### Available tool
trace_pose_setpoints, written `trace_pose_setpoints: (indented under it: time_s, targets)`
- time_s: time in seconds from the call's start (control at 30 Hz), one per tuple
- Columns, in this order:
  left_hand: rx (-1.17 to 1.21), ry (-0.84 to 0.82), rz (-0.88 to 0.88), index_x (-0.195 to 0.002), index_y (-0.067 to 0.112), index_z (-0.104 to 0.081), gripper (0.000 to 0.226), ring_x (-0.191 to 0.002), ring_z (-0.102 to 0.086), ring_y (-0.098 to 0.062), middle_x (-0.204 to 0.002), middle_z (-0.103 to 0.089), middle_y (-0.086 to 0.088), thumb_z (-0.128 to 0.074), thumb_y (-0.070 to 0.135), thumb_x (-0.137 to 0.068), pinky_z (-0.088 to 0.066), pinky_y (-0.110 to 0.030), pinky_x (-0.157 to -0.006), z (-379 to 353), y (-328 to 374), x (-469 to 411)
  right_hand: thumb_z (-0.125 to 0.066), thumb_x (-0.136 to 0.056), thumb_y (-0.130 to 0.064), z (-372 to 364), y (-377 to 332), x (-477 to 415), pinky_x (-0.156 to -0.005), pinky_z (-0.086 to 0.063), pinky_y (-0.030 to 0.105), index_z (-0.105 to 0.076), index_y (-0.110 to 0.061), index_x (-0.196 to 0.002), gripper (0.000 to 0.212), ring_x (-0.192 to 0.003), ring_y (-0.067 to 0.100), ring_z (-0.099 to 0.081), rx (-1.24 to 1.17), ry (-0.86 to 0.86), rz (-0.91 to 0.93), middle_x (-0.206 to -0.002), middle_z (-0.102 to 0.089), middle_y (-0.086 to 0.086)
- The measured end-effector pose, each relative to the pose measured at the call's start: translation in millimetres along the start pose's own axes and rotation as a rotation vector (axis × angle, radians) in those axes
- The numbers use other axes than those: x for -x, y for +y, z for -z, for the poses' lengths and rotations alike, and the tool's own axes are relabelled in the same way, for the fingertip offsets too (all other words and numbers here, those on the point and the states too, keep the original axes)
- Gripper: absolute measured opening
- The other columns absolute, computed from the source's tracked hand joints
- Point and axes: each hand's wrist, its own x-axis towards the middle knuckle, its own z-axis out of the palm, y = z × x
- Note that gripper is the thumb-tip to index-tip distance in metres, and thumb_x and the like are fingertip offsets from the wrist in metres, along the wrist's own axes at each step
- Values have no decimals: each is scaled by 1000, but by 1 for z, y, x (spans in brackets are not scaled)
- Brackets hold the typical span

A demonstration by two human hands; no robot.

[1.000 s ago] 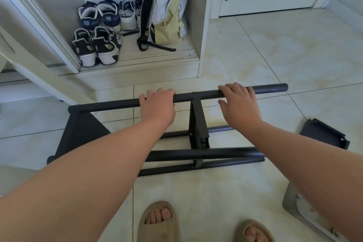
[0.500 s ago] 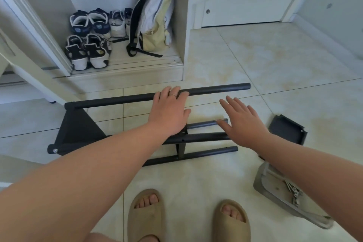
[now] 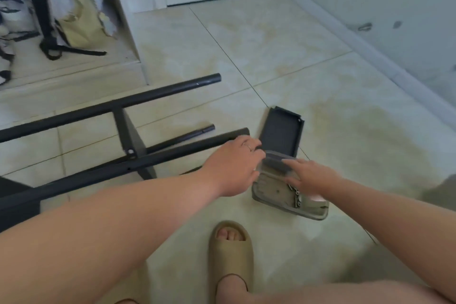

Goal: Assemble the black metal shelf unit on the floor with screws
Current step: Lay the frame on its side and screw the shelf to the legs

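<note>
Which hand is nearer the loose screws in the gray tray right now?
Right. The right hand reaches over the gray tray, its palm just beside the screws. The left hand is at the tray's left rim, farther from them.

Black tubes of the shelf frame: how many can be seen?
3 plainly: the long upper tube, a thin short tube below it, and a thick tube ending by the left hand. A dark sliver beside the left wrist may be a fourth, mostly hidden.
</note>
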Motion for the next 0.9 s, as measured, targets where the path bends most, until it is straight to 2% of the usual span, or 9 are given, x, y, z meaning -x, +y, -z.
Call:
trace_pose_setpoints:
  time_s: [0.17, 0.3, 0.47, 0.67, 0.8, 0.9]
  targets:
    - [43, -222, -28, -139, 16, -46, 44, -142, -28, -29, -157, -31, -9, -50, 35, -99, -37, -44, -109, -73, 22, -24, -36, -107, -42, -46, 29, -38, -103, -43, 39, -36, -26, -153, 48, -135, 28, -47, -14, -167, -19, -150, -48, 4]
    - [-42, -298, -100, -131, 15, -51, 36, -141, -28, -29, -155, -36, -9, -51, 31, -99, -38, -44, -105, -118, 20, -33, -40, -106, -30, -81, 39, -70, -96, -48, 39, -45, -22, -146, 41, -122, 33, -56, -56, -227, -65, -139, -57, 11]
    - [-76, -269, -187, -121, 18, -58, 23, -137, -37, -24, -130, -62, -3, -51, 19, -99, -30, -47, -111, -154, 14, -41, -54, -100, -27, -119, 45, -95, -91, -52, 37, -56, -25, -136, 37, -114, 29, -62, -54, -260, -16, -130, -63, 7]
    - [44, -94, -231, -101, 22, -67, 9, -122, -51, -18, -101, -73, 4, -61, 25, -96, -40, -44, -96, -167, 4, -37, -61, -97, -30, -142, 32, -121, -83, -51, 36, -54, -19, -127, 33, -112, 29, -62, 14, -247, 90, -124, -62, 8]
    - [50, -101, -210, -103, 22, -66, 11, -124, -48, -17, -104, -72, 4, -57, 25, -98, -37, -42, -96, -169, 7, -38, -56, -96, -20, -144, 30, -125, -82, -51, 36, -61, -14, -114, 19, -106, 31, -64, 22, -272, 73, -118, -64, 12]
    - [-3, -157, -196, -116, 21, -63, 18, -138, -39, -19, -124, -68, 1, -53, 23, -100, -34, -42, -103, -165, 10, -41, -54, -94, -19, -134, 30, -119, -79, -53, 36, -62, -13, -110, 19, -100, 30, -65, -29, -241, 23, -111, -66, 10]
